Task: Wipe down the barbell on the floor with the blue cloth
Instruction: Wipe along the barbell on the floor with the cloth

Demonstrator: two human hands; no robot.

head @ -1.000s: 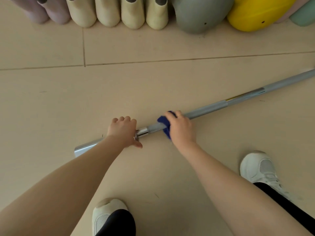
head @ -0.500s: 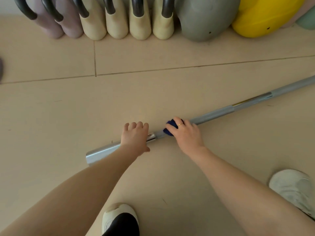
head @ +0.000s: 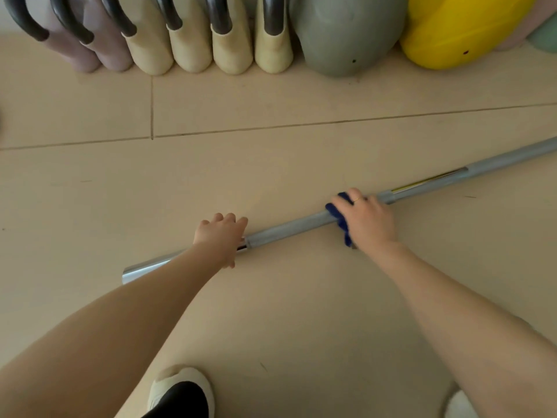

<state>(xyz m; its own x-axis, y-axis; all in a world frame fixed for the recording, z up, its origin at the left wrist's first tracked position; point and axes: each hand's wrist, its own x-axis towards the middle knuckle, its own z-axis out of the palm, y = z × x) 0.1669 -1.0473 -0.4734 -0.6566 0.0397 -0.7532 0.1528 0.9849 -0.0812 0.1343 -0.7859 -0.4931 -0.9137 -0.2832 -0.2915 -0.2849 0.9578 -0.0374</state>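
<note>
A long grey barbell [head: 289, 229] lies on the tan floor, running from its shiny sleeve end at the lower left up to the right edge. My left hand [head: 221, 236] holds it at the collar where the sleeve meets the shaft, fingers curled over the bar. Further right, my right hand [head: 366, 220] grips the blue cloth [head: 339, 217] wrapped round the shaft. Part of the cloth hangs below the bar beside my wrist.
Along the far wall stand several kettlebells, pink [head: 75, 46] and cream [head: 193, 46], then a grey ball [head: 346, 34] and a yellow ball [head: 461, 28]. My shoes [head: 180, 387] are at the bottom of the view, near the bar.
My right hand has slid the blue cloth along the shaft to the right, away from my left hand. The left hand has stayed at the collar.
</note>
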